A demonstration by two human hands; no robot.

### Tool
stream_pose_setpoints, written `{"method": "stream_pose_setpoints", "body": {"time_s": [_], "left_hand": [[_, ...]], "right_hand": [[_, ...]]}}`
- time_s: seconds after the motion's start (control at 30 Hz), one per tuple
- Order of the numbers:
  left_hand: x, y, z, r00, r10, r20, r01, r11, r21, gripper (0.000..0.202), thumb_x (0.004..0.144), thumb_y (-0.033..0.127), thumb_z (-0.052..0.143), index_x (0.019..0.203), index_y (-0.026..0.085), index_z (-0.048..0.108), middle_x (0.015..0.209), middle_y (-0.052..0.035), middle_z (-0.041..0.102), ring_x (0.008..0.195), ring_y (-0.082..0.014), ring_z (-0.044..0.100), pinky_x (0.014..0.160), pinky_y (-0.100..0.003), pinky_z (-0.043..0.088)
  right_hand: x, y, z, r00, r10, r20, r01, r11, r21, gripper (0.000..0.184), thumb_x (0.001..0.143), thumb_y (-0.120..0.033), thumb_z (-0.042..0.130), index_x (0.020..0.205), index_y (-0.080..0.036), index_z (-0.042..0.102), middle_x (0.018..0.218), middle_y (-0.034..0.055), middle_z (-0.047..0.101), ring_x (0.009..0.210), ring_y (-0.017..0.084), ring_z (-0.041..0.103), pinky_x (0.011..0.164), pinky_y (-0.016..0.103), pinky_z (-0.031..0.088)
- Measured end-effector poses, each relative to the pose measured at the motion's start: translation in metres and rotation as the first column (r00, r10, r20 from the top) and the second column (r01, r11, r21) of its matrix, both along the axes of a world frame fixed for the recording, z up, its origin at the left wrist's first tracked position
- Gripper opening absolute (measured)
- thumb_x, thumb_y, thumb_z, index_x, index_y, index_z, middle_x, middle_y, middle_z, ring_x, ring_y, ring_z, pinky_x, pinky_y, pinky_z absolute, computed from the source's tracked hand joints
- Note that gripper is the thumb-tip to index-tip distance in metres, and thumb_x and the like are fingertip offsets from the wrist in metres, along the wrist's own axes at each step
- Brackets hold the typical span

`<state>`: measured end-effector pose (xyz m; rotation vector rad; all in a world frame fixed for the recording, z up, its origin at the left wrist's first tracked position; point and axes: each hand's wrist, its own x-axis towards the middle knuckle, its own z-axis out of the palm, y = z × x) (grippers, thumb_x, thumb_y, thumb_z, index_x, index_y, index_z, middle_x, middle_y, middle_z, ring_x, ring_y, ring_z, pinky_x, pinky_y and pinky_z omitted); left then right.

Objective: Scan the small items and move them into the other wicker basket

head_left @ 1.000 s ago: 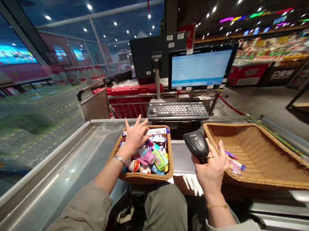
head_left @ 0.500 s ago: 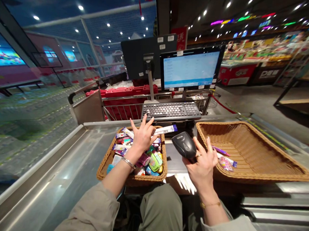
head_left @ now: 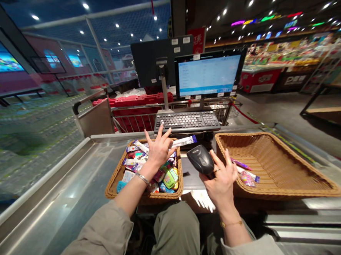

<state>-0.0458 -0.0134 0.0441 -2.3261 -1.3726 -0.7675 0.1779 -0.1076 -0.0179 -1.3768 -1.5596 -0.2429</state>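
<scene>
**A:** What are our hands doing at this moment?

**B:** Our left hand (head_left: 157,151) is open wide, fingers fanned above the left wicker basket (head_left: 111,185). Our right hand (head_left: 220,186) is closed around a handheld scanner (head_left: 200,159), and its fingers fan out beside the dark head.

**A:** And the goods?

**B:** A heap of wrapped sweets (head_left: 167,179) fills that basket, directly under our left palm. A white-and-purple candy stick (head_left: 184,141) pokes out past the far rim, just beyond our fingers. We cannot tell whether they touch it.

**A:** How would those handle?

**B:** We judge them light, and the wrappers look slick and soft, so we'd pinch one by its middle. The stick seems stiffer, so we'd take it by the end. The scanner looks firmer and heavier, and we'd keep our grip on its handle.

**A:** What lies farther out?

**B:** A few packets (head_left: 247,178) sit in the right wicker basket (head_left: 282,194), near its left side. A keyboard (head_left: 187,121) and a monitor (head_left: 208,74) stand straight ahead, and a steel counter (head_left: 54,182) runs along the lower left.

**A:** Any change from half a second ago?

**B:** Very little. The whole scene sits slightly farther left, and the scanner has tipped a touch.
</scene>
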Motion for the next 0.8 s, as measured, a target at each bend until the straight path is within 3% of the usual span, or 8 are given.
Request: {"method": "stream_pose_setpoints", "body": {"time_s": [0.8], "left_hand": [[0.0051,0.0005,-0.0004,1.000,-0.007,-0.003,0.007,1.000,0.015,0.009,0.091,0.031,0.070,0.095,0.025,0.066,0.154,-0.0094,0.055,0.155,-0.0404,0.029,0.117,-0.083,-0.011]], "right_hand": [[0.0013,-0.0007,-0.0001,1.000,0.005,-0.004,-0.005,1.000,-0.001,0.022,0.087,-0.032,0.065,0.104,-0.022,0.073,0.135,0.0103,0.069,0.152,0.037,0.035,0.119,0.070,0.020]]}}
